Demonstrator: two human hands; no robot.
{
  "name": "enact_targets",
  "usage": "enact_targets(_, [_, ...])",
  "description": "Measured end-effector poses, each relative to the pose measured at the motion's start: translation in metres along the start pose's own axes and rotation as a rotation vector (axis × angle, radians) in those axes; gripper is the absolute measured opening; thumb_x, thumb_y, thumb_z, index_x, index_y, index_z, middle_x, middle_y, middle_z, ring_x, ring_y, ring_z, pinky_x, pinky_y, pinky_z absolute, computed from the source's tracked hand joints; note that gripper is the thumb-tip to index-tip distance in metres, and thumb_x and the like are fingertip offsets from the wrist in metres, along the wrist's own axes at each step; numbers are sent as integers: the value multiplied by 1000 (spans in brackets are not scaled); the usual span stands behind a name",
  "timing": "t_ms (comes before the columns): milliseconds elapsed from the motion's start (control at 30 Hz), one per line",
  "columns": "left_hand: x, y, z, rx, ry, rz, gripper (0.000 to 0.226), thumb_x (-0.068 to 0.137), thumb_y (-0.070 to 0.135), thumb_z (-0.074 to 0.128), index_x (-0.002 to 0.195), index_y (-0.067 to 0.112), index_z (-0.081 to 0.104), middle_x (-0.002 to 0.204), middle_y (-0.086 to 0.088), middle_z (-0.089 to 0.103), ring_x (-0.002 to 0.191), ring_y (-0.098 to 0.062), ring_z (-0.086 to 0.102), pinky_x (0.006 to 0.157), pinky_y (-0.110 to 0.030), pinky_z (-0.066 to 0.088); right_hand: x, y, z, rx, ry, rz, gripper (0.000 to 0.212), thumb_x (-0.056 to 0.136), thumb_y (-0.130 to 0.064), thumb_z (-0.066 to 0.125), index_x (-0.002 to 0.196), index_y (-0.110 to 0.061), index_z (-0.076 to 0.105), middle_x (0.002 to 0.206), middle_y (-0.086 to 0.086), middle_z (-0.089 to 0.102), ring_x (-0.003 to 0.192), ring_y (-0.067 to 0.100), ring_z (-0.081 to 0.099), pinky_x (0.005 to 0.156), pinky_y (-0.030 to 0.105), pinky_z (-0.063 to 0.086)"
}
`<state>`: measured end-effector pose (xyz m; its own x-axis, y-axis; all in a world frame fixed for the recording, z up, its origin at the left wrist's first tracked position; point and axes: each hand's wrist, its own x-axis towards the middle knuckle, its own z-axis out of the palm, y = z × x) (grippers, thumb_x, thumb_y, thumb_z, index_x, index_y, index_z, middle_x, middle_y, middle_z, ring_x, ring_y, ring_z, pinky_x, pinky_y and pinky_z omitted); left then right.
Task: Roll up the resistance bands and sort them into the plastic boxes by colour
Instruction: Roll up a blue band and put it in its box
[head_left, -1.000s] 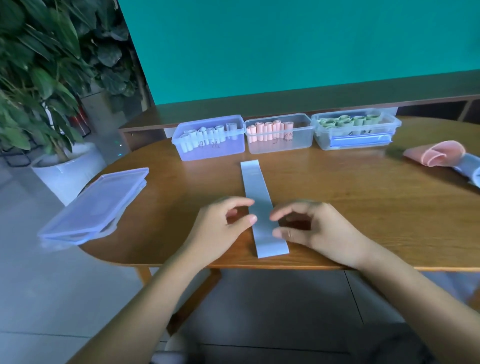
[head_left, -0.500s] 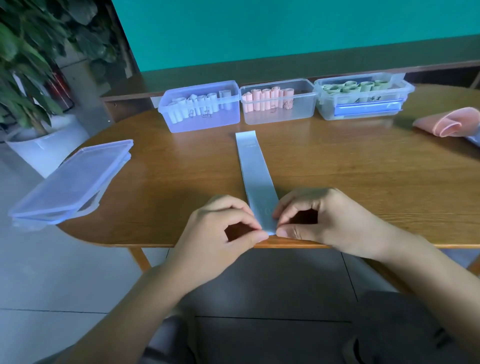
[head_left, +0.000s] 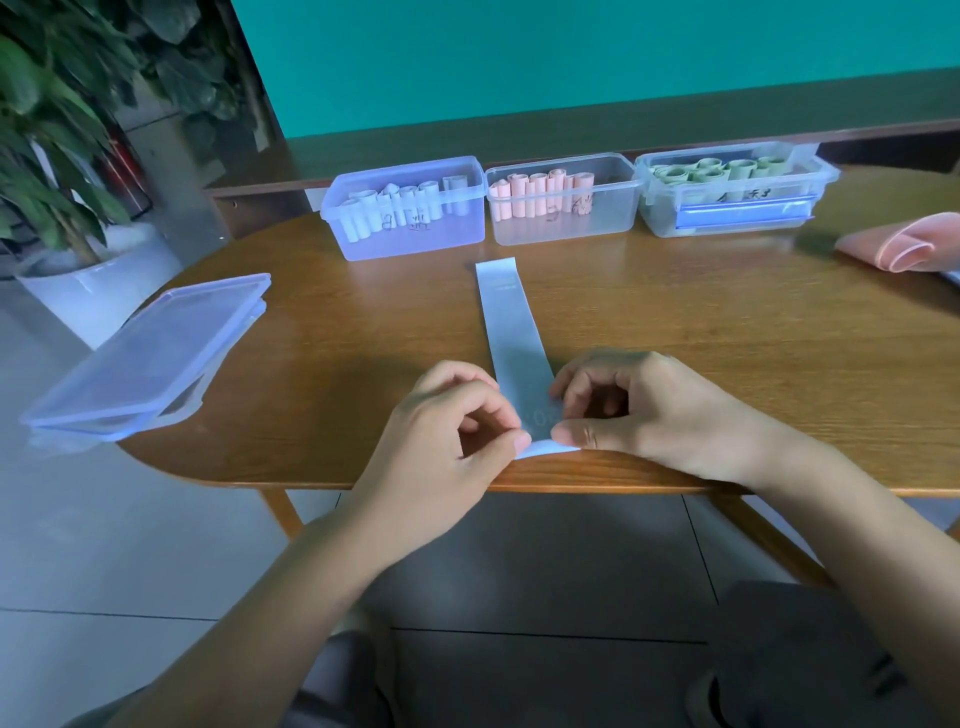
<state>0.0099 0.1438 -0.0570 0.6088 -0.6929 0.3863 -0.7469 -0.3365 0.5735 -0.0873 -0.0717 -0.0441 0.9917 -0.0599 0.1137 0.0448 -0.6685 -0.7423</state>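
Band: long flat pale-blue resistance band (head_left: 511, 332) lies lengthwise on the oval wooden table (head_left: 727, 338), far end just short of the boxes, near end at the table's front edge.
Change: a second ago both hands hovered beside the strip with the near end lying flat; now that end is lifted off the wood and starting to curl, so rolling has begun.
Left hand: left hand (head_left: 447, 436) has thumb and forefinger closed together on the left corner of the near end.
Right hand: right hand (head_left: 639, 415) pinches the right corner the same way, thumb underneath, other fingers curled above the strip.
Boxes: blue-tinted plastic box (head_left: 410, 228) holds pale-blue rolls, clear plastic box with pink rolls (head_left: 561, 221) sits just beside it, and clear plastic box with green rolls (head_left: 732, 208) stands to the right.
Destination: by colour, this band probably belongs in the blue-tinted box.
Progress: first turn only; nearly the whole length is still unrolled.
Waiting: loose pink band (head_left: 904, 244) lies unrolled at the right edge.
Aside: stacked translucent lids (head_left: 150, 353) overhang the table's left end, beside a potted plant (head_left: 57, 156).
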Motion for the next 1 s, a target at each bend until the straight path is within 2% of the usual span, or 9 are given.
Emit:
enact_targets(133, [-1,1,1,-4,-56,102,9,92,20,70,96,25,75,97,18,64,98,-9,60,77,-18,48,-1,0,1,38,-40,-69,8,87,-29,78,92,-26,74,105,-12,69,100,13,64,86,27,50])
enact_targets(267, [-3,-4,2,99,-82,194,13,96,19,65,102,22,76,95,15,65,97,-7,57,79,-20,46,-4,1,1,-6,-81,-171,7,93,-23,71,99,-26,74,108,-11,67,107,15,63,91,30,50])
enact_targets(367, [-4,-2,2,105,-89,203,10,94,24,69,101,21,75,95,14,64,95,-7,57,79,-20,47,-6,2,2,-56,-81,-222,8,96,-20,69,100,-25,73,110,-11,67,111,16,63,93,33,49])
enact_targets(467, [-4,1,3,115,-68,164,14,89,35,72,96,23,76,90,15,63,90,-4,56,75,-19,47,-9,4,4,-106,-62,-235,9,95,-21,70,99,-27,74,112,-13,65,112,12,62,92,31,49])
enact_targets(633, [0,1,3,144,-69,129,23,90,44,61,92,25,75,90,17,59,89,-3,55,73,-18,47,-9,5,4,-135,-32,-236,13,87,-37,75,97,-30,77,113,-14,63,114,8,61,95,22,46])
enact_targets(767, [2,3,4,164,-58,126,23,93,39,58,92,23,74,92,14,58,89,-5,54,72,-13,44,-9,6,5,-156,3,-251,13,92,-34,70,98,-27,79,116,-11,62,111,6,61,89,13,41])
enact_targets(1000, [7,7,4,96,-51,73,2,91,23,71,90,24,72,85,20,54,83,0,55,68,-4,37,-7,5,9,-177,79,-219,7,91,-29,73,92,-27,79,119,-11,62,110,6,62,87,16,46])
